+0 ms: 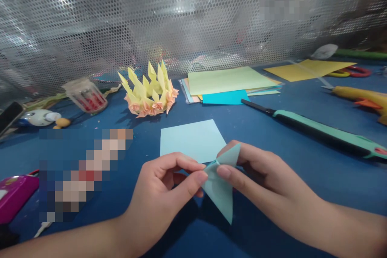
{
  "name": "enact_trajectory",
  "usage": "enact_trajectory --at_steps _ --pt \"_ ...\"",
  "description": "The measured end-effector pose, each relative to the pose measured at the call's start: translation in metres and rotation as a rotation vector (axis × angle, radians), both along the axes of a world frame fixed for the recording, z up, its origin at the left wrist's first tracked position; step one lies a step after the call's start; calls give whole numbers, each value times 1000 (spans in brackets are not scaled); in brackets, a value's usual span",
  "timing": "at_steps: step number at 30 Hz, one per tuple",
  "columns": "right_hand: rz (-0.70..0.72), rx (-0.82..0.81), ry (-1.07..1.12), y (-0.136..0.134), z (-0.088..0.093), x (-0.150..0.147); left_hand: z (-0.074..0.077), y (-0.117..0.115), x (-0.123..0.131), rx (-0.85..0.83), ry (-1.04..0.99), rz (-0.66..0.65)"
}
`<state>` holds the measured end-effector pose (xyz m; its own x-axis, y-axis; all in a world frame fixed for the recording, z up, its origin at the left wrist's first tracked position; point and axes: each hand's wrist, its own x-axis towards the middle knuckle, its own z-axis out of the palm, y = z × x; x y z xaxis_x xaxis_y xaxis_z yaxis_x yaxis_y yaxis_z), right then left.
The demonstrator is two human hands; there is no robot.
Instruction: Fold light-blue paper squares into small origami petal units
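Observation:
Between my two hands is a folded piece of light blue paper [222, 189], held up just above the table with one point hanging down and another pointing up to the right. My left hand [169, 185] pinches its left corner between thumb and forefinger. My right hand [260, 173] grips the upper part, thumb on the near face and fingers behind, mostly hidden. A small fold line shows between the two thumbs. Flat on the table just beyond the hands lies a light blue paper sheet [190, 139], its near edge partly covered by them.
Behind stands a yellow and peach paper crown [149, 96], beside a stack of coloured paper [226, 80]. To the right are a green-and-black cutter [320, 131], a yellow glue gun [356, 94] and yellow paper [308, 69]. A clear container [87, 96] and a magenta object [18, 195] are left.

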<state>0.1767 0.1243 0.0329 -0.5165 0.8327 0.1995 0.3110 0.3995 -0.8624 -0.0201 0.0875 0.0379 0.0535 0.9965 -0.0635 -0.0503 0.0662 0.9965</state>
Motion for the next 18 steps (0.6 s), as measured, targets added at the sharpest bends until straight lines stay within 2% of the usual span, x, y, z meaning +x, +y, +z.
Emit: enact_trajectory --at_steps 5,13,18 --pt "26 -1 57 2 0 -1 -2 1 -2 -31 15 -25" --pt "90 19 68 -2 2 3 -4 1 -2 10 44 -34" --pt "53 73 19 -6 6 3 -5 -1 -3 -45 93 -63"
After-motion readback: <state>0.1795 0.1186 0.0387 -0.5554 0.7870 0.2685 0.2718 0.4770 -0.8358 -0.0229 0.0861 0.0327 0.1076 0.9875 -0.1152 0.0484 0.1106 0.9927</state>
